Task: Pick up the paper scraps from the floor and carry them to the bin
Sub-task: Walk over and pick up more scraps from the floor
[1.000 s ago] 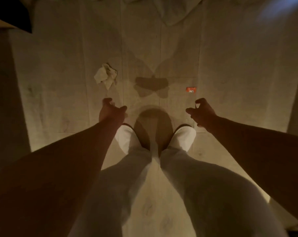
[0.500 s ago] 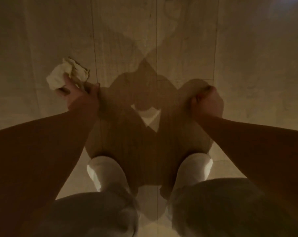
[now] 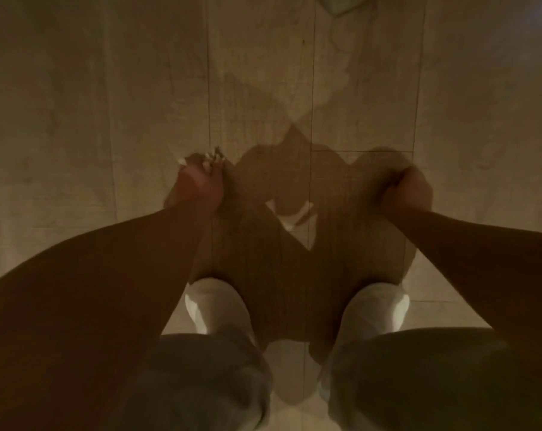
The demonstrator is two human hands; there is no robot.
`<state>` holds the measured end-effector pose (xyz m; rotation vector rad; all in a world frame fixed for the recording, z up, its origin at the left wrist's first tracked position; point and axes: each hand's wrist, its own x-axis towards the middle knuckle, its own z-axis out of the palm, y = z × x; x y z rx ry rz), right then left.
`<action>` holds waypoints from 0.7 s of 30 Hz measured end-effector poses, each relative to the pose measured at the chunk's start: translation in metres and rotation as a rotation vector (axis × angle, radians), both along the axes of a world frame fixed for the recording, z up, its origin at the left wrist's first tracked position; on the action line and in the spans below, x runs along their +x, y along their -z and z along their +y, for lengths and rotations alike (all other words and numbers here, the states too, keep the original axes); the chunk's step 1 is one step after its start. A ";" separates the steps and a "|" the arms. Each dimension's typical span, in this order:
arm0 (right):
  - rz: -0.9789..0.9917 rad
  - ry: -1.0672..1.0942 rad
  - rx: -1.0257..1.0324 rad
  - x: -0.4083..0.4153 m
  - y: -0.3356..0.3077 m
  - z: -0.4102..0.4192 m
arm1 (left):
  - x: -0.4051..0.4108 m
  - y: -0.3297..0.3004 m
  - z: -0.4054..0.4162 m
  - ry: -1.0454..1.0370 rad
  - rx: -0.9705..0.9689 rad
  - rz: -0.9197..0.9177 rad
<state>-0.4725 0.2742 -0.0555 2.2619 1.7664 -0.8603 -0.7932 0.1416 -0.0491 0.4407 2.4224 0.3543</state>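
Head view, person crouching over a pale plank floor (image 3: 77,119) in dim, warm light. The left hand (image 3: 198,188) is closing its fingers around a crumpled paper scrap (image 3: 212,157), of which only a few pale edges are showing beyond the knuckles; whether the scrap is touching the floor or is already clear of it cannot be told in this light. The right hand (image 3: 406,191) is curling into a fist with fingers pressed together, and whether it is enclosing anything cannot be told, since the palm is facing away from the camera. Both hands are hanging forward of the two light shoes (image 3: 215,306), with the bent knees filling the bottom edge and the person's own shadow darkening the boards between the arms. No bin is appearing in view. The step in hand is judged to be the securing of the pickup; doing it well is calling for gathering the loose edges fully into the palm so that no fragment is slipping out during the carry, keeping each fist closed while rising, and checking the shadowed boards near the feet for small pieces before turning away to look for the bin.
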 end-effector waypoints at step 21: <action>0.443 -0.307 -0.428 -0.133 -0.577 -0.121 | 0.059 -0.603 -0.159 -0.758 0.105 -0.634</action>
